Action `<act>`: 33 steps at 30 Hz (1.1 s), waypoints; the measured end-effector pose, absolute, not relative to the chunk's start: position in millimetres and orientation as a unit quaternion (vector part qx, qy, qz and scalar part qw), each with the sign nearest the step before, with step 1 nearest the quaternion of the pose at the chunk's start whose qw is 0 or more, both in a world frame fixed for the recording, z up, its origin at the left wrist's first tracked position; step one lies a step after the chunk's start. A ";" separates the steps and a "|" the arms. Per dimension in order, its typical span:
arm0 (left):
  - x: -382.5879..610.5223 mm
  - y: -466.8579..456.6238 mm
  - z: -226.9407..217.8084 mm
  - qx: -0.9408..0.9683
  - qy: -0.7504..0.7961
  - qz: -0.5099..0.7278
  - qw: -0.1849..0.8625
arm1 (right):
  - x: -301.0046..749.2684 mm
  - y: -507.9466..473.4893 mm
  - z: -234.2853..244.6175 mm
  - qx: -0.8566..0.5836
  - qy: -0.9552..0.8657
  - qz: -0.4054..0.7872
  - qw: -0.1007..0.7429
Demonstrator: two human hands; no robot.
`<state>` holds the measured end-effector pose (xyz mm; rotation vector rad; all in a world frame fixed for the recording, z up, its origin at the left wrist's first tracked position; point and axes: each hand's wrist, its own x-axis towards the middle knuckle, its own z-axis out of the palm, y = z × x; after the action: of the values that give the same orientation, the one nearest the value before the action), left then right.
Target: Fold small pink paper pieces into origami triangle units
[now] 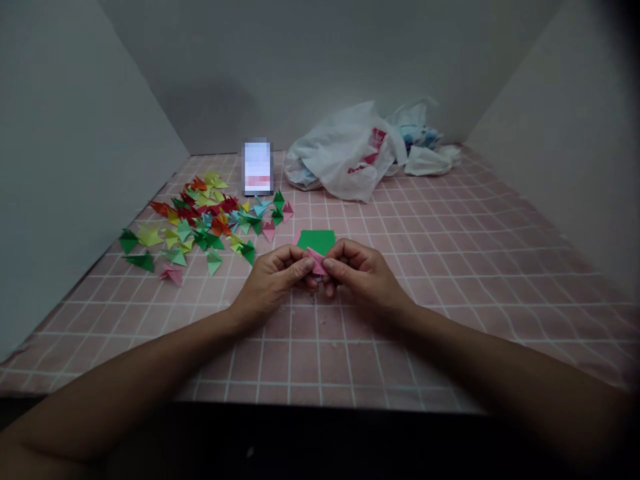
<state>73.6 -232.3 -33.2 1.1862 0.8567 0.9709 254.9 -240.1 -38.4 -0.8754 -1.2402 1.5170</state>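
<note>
Between my two hands is a small piece of folded pink paper (317, 260), pinched above the table. My left hand (280, 272) grips its left side between thumb and fingers. On its right side, my right hand (357, 270) pinches it the same way. Fingers cover much of the paper, so its full shape is hidden. Just behind the hands lies green square paper (317, 239), with a pink edge showing at its left. To the left spreads a pile of folded paper cranes (200, 223) in red, orange, yellow, green, blue and pink.
A phone with a lit, blurred screen (257, 167) stands behind the cranes. White plastic bags (350, 150) lie against the back wall, right of the phone. A pink checked cloth (450, 267) covers the table, with grey walls on three sides.
</note>
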 end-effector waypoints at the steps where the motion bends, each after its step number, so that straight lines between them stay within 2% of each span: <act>1: 73.9 -232.4 -33.4 0.514 0.374 0.425 0.645 | 254.8 -240.1 -38.9 -0.358 -0.507 0.623 0.476; 27: 74.2 -233.0 -25.8 0.521 0.439 0.405 0.610 | 251.2 -241.1 -42.2 -0.370 -0.484 0.639 0.469; 33: 74.3 -231.3 -28.0 0.515 0.410 0.405 0.635 | 252.4 -239.6 -41.8 -0.352 -0.453 0.668 0.474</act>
<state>74.3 -231.3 -28.0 1.1766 0.9367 0.9263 252.4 -239.6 -41.8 -0.8611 -1.1083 1.6352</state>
